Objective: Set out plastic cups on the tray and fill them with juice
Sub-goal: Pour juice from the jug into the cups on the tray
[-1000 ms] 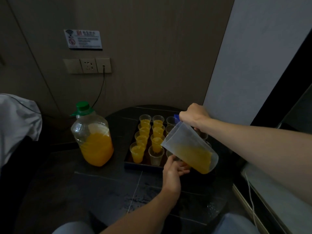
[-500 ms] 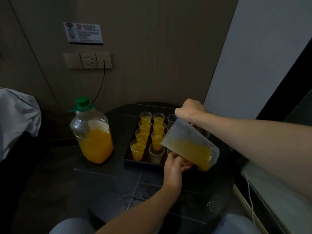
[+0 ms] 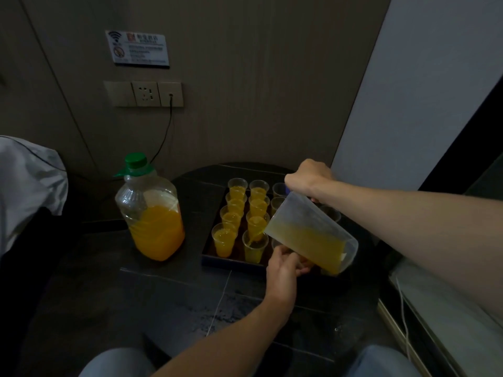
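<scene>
The right hand (image 3: 309, 177) is gripping the translucent pitcher (image 3: 313, 234) at its upper end, fingers closed around it, and is holding it tilted with the spout pointing down and to the left. Orange juice (image 3: 310, 244) is lying along the lower side of the pitcher, and a thin stream is running from the spout into the front cup (image 3: 254, 247) of the middle row on the tray (image 3: 231, 263). That cup is standing upright and is only partly filled.

The left hand (image 3: 284, 268) is reaching in under the pitcher at the front edge of the tray, fingers curled toward a clear cup (image 3: 276, 243) just right of the one being filled; whether the fingers are actually closed on it cannot be told, because the pitcher is covering that area.

The tray is sitting on the dark tabletop (image 3: 168, 300). The filled cups (image 3: 236, 210) are standing in two rows at the left and middle. The empty cups (image 3: 279, 190) are standing along the right, partly hidden behind the pitcher and forearm.

A large juice bottle (image 3: 152, 210) with a green cap is standing on the tabletop left of the tray, well apart from both hands and roughly half full.
</scene>
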The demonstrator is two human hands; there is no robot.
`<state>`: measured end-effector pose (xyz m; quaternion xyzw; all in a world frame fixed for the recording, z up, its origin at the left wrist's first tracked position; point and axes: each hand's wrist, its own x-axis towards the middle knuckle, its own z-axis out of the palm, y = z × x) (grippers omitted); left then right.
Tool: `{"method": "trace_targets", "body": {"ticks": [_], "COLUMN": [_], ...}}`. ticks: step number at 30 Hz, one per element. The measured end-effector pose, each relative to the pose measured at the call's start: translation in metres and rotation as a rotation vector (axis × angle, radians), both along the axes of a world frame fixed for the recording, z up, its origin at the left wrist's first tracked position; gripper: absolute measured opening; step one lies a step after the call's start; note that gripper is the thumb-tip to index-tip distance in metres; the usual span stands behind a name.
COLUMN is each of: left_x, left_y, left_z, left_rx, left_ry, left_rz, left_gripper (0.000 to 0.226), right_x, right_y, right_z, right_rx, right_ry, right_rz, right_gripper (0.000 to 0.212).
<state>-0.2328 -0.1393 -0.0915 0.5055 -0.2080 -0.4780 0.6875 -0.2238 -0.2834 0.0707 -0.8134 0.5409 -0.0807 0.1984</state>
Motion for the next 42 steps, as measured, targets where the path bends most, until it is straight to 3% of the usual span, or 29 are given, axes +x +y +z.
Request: {"method": "trace_targets", "body": {"ticks": [13, 24, 35, 42], "left_x": [0.0000, -0.0014, -0.0017, -0.0019], "left_y": [-0.0030, -0.0084, -0.0099, -0.0095], "left_z": [-0.0013, -0.0022, -0.0041, -0.0011], "left_rx": [-0.013, -0.037, -0.009, -0.007], "left_ry": [0.042, 0.122, 0.116, 0.137], "left_rz": [-0.006, -0.002, 0.009, 0.005], "left_gripper": [0.027, 0.040, 0.032, 0.041], "right_x": [0.0003, 0.0009, 0.0017, -0.0007], "right_y": [-0.0013, -0.0008, 0.0011, 0.0011], "right_z": [0.0002, 0.0023, 0.0043, 0.0061], "right_rx": [-0.015, -0.042, -0.042, -0.048], "right_ry": [-0.007, 0.010, 0.028, 0.027], "right_rz": [-0.011, 0.002, 0.002, 0.001], "right_gripper": [0.020, 0.021, 0.019, 0.020]}}
